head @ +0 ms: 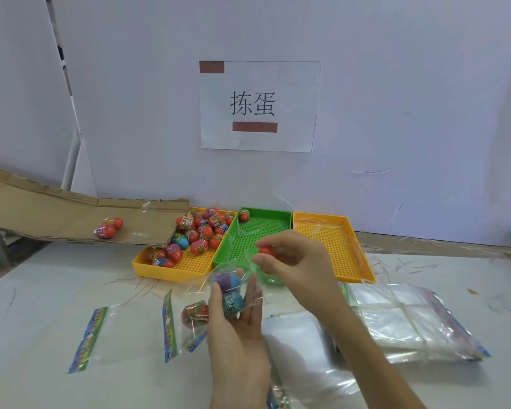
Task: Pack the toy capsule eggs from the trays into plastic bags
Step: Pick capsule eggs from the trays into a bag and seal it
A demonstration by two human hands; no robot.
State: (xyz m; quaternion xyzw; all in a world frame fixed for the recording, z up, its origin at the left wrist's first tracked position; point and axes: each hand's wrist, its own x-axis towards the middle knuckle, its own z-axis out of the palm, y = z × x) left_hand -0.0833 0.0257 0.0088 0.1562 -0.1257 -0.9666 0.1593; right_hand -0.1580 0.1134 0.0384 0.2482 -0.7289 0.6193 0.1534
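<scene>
My left hand (238, 329) grips a clear plastic bag (202, 326) with a colourful header, holding its mouth up. Inside it lie two blue capsule eggs (226, 281) and a red one (194, 313). My right hand (295, 264) pinches a red capsule egg (265, 251) just above the bag's mouth, over the green tray (258, 231). The left yellow tray (171, 271) holds several more eggs (198, 234). One egg (244, 215) sits in the green tray's far corner.
A right yellow tray (331, 246) holds only bits of film. A stack of empty bags (410, 320) lies at the right, one empty bag (92, 338) at the left. A packed bag of red eggs (109, 228) rests on a cardboard ramp (56, 211). A paper sign (258, 106) hangs on the wall.
</scene>
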